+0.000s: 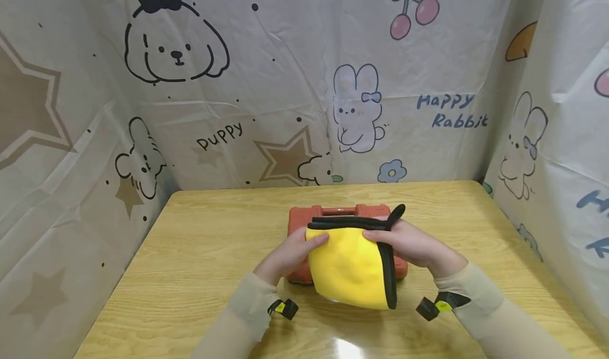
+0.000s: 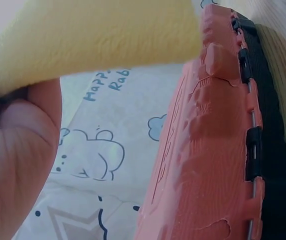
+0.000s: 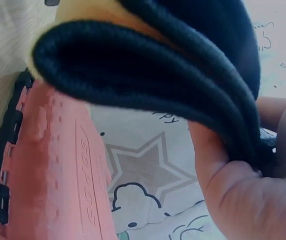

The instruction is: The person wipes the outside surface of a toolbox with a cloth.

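A folded yellow cloth with black edging (image 1: 346,266) is held up in front of my body, its folds stacked in layers. At its upper left corner my left hand (image 1: 289,252) pinches it, the thumb lying on the yellow face. My right hand (image 1: 415,244) grips the upper right part near a black loop (image 1: 397,214), thumb also in front. The right wrist view shows the rounded, black-bound fold (image 3: 108,65) drooping from the fingers. Behind and below the cloth lies a red plastic case (image 1: 301,217) with a carry handle, partly hidden by it.
The case rests on a wood-grain table (image 1: 214,242); black hinges (image 2: 254,150) and a dark lower half show along its near side. Printed cloth curtains (image 1: 280,84) hang round the table's back and sides. A small black wrist device (image 1: 285,309) sits on each sleeve.
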{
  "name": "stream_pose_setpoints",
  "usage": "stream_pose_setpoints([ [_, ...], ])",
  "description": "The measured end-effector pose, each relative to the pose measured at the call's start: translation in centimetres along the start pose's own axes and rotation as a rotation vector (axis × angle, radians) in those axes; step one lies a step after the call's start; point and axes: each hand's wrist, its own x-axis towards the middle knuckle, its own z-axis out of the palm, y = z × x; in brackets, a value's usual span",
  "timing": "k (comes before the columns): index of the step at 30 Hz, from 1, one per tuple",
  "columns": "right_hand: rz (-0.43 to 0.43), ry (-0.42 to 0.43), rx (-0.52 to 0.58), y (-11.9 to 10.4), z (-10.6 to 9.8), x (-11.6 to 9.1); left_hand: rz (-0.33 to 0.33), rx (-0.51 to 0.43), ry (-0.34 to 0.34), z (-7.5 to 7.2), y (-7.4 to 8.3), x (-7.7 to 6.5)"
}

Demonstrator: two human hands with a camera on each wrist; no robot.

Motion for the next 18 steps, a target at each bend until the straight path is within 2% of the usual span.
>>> stream_pose_setpoints([
  [5,-0.010,0.011,0.005,0.1,-0.1,0.3,-0.014,-0.012,-0.029,-0.1,0.1,-0.1],
  [11,-0.031,0.038,0.038,0.4,-0.1,0.8,0.010,-0.021,-0.046,-0.2,0.2,0.0],
  [18,-0.032,0.099,0.107,1.3,0.0,1.2,-0.015,0.019,0.041,0.1,-0.2,0.0],
])
